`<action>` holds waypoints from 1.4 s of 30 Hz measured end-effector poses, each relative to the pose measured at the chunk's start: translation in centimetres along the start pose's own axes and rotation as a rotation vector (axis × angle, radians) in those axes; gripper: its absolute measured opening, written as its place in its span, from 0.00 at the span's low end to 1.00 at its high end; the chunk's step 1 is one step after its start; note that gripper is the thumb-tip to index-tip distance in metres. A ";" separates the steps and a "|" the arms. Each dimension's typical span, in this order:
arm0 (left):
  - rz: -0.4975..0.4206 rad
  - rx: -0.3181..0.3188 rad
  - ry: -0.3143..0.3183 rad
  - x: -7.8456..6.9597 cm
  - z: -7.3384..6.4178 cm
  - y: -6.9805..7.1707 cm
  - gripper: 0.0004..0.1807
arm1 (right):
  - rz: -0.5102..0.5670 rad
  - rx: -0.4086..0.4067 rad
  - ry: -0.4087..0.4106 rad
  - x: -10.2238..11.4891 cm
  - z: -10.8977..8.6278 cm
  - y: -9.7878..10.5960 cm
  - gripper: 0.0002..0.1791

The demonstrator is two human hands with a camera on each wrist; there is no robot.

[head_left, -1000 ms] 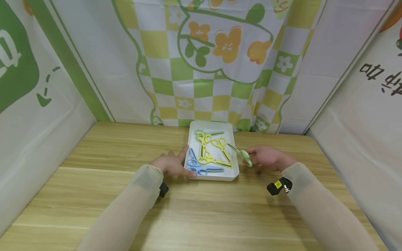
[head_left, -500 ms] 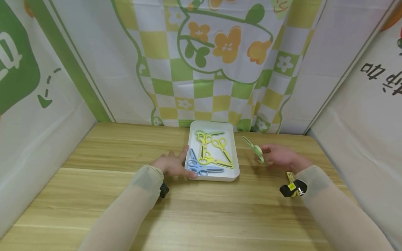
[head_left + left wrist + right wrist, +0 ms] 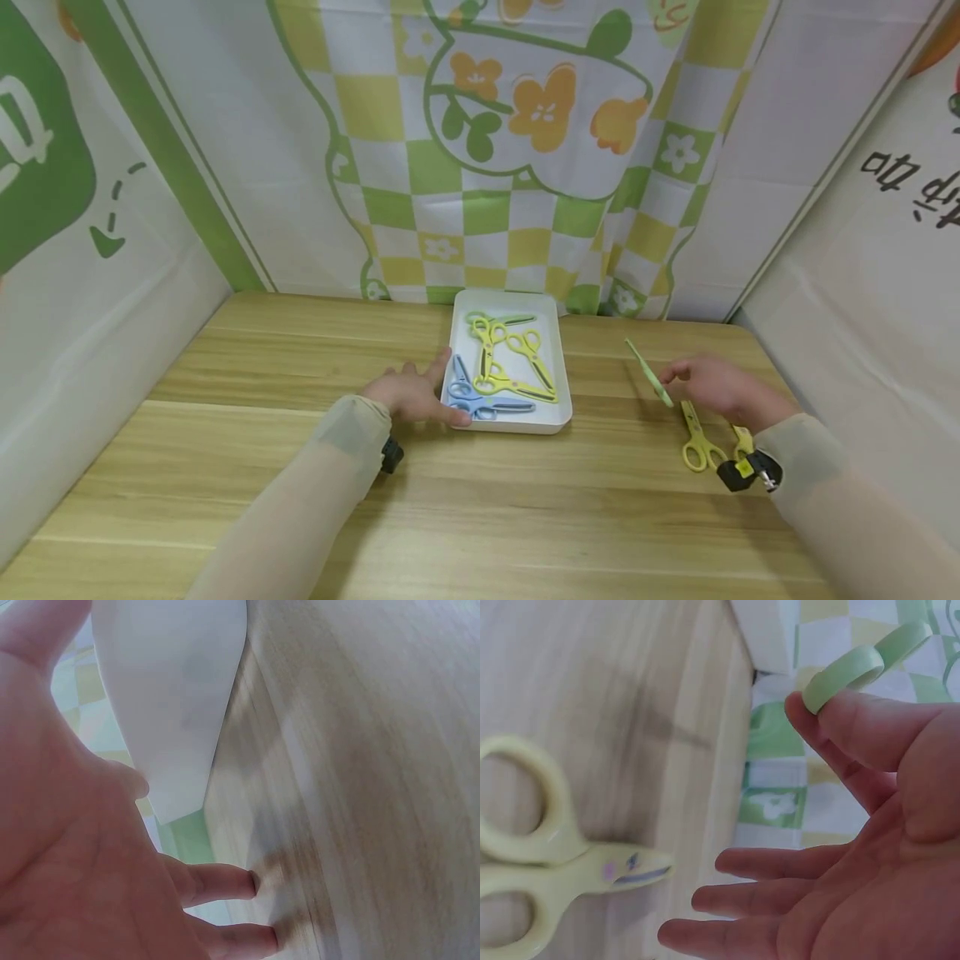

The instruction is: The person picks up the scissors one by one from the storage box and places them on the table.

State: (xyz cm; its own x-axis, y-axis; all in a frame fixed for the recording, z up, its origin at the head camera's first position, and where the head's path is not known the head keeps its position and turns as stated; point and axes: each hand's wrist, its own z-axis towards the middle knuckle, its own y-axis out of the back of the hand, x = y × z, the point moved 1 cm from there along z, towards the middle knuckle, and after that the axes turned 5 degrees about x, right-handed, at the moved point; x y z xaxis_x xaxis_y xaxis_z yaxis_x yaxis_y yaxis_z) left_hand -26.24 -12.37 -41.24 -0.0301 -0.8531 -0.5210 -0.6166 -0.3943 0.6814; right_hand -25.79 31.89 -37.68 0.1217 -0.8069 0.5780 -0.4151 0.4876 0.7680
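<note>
My right hand (image 3: 716, 385) pinches a pair of light green scissors (image 3: 650, 373) by a finger loop between thumb and index finger, above the right side of the table. In the right wrist view the green loops (image 3: 847, 673) stick up past the thumb, while the other fingers stretch out. Below that hand lie yellow scissors (image 3: 697, 446) on the wood. My left hand (image 3: 405, 396) rests against the white tray (image 3: 517, 427), thumb at its front left corner, index finger along the left rim. Inside are yellow scissors (image 3: 534, 358), blue scissors (image 3: 502, 405) and green scissors (image 3: 517, 319).
Another yellow piece (image 3: 743, 440) on the table is partly covered by the right wrist and its camera (image 3: 738, 471). A checked, flowered curtain (image 3: 487, 208) hangs right behind the tray. White cloth walls (image 3: 847, 333) close off both sides of the wooden table (image 3: 525, 517).
My right hand has carried the green scissors away from the tray's right edge, rightward, and they have turned edge-on. Yellow scissors under that arm have come into view. The left hand stays put.
</note>
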 end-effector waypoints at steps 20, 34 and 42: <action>0.006 0.005 0.004 0.0 0.1 0.1 0.73 | 0.144 0.036 -0.155 -1.8 -0.6 -1.3 0.09; 0.010 0.017 0.034 0.5 1.2 -0.2 0.73 | 0.087 0.061 -0.135 -1.3 -1.4 -2.0 0.06; 0.011 0.015 0.006 0.0 0.0 0.0 0.71 | 0.007 0.075 -0.113 -0.9 -1.6 -2.4 0.02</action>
State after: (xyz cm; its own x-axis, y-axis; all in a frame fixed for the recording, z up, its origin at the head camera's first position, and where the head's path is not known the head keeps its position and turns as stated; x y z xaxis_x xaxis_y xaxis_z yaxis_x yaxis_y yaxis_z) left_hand -26.25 -12.36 -41.25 -0.0322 -0.8595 -0.5101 -0.6280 -0.3796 0.6793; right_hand -23.43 31.98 -39.61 0.0184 -0.8379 0.5455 -0.4825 0.4704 0.7389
